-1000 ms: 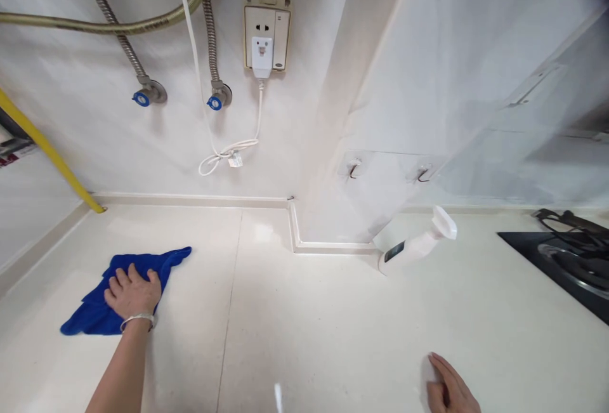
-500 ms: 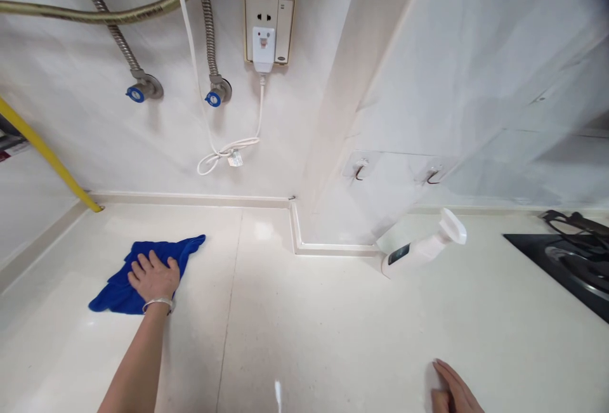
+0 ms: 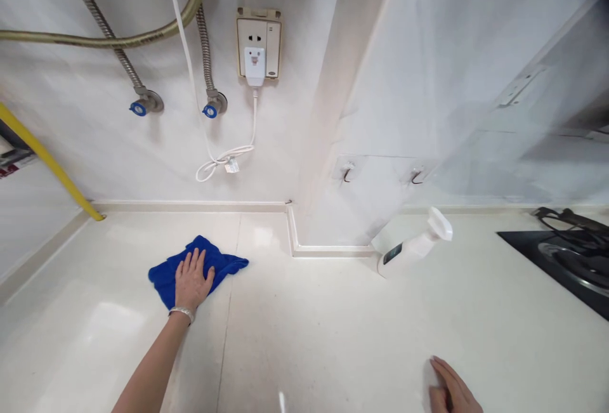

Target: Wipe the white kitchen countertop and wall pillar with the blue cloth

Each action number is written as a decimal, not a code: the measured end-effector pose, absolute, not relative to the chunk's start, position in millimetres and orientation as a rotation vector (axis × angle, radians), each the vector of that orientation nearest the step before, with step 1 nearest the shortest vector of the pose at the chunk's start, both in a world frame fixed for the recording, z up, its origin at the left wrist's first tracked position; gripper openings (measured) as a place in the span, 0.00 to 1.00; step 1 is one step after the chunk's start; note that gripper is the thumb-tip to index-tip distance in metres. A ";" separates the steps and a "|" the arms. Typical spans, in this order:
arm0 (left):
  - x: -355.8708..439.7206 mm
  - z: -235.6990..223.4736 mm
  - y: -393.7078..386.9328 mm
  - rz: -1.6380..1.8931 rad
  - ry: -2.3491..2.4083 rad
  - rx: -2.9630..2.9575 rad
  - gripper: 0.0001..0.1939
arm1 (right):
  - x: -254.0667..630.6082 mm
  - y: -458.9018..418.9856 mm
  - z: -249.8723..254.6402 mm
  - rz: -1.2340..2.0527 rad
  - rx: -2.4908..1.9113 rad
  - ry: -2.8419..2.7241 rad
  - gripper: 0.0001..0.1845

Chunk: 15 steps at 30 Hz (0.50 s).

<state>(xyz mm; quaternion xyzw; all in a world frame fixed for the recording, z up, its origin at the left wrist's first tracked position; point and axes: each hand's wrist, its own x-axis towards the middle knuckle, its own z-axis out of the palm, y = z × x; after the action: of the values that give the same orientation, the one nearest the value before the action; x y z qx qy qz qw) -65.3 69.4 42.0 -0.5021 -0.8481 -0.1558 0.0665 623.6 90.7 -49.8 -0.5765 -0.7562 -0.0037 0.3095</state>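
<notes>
My left hand (image 3: pixel 193 281) lies flat with its fingers stretched out on a crumpled blue cloth (image 3: pixel 221 268), pressing it onto the white countertop (image 3: pixel 333 324). A bracelet circles that wrist. At the bottom right, my right hand (image 3: pixel 454 387) is partly cut off by the frame; its fingers are extended and it rests near or on the counter, with nothing seen in it. A white spray bottle (image 3: pixel 413 248) with a dark label stands on the counter by the wall corner, away from both hands.
A black gas stove (image 3: pixel 556 267) sits at the far right. A yellow pipe (image 3: pixel 47 159) meets the counter at the left. On the wall are valves (image 3: pixel 214 105), hoses, a socket with a plug (image 3: pixel 255 67), a looped white cord (image 3: pixel 223 159) and two hooks. A raised edge jogs around the wall corner.
My left hand and the blue cloth beneath it have slid right across the counter, up to the seam line. My right hand stays nearly in place. The view has shifted slightly.
</notes>
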 end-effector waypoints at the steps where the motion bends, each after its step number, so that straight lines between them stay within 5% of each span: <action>1: -60.5 42.1 68.5 -0.474 -2.531 -1.583 0.34 | 622.7 90.5 -49.7 -0.004 -1.527 -1.987 0.24; 15: -8.3 39.8 57.4 -0.503 -2.301 -1.901 0.31 | 612.4 86.3 -44.6 0.053 -1.555 -1.944 0.24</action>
<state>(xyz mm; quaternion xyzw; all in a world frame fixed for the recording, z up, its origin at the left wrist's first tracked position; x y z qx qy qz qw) -8.3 57.4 39.8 -0.6270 -0.7590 -0.1658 0.0574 612.4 86.3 -44.6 -0.5916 -0.7398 0.0203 0.3199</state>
